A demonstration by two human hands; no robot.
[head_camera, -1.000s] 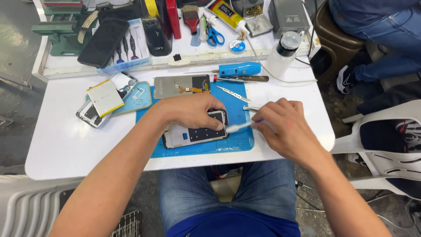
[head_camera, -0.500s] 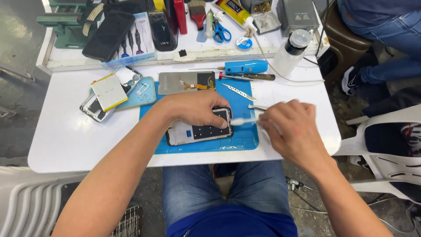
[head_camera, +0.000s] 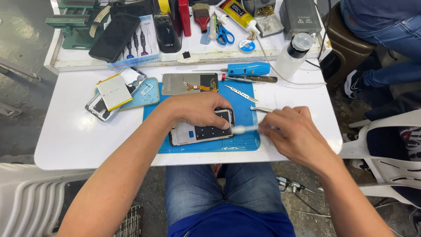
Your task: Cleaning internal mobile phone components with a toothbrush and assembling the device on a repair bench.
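An opened phone body (head_camera: pixel 199 133) lies on a blue work mat (head_camera: pixel 245 142) on the white table (head_camera: pixel 74 136). My left hand (head_camera: pixel 197 107) rests on top of the phone and presses it down. My right hand (head_camera: pixel 294 131) holds a thin white stick-like tool (head_camera: pixel 245 128) whose tip points at the phone's right edge. A detached screen panel (head_camera: pixel 188 83) with an orange flex cable lies at the mat's far edge. Tweezers (head_camera: pixel 240 93) lie on the mat just beyond my right hand.
At the left are a battery (head_camera: pixel 113 91) and phone parts on a light blue tray (head_camera: pixel 147 93). A blue electric screwdriver (head_camera: pixel 247 69), scissors (head_camera: pixel 224 34), a glue tube (head_camera: pixel 237 13), a plastic bottle (head_camera: pixel 293 53) and a black phone (head_camera: pixel 115 37) lie farther back. Another person's legs (head_camera: pixel 386 30) are at the upper right.
My right hand with the white tool has shifted slightly along the phone's right edge. My left hand stays on the phone.
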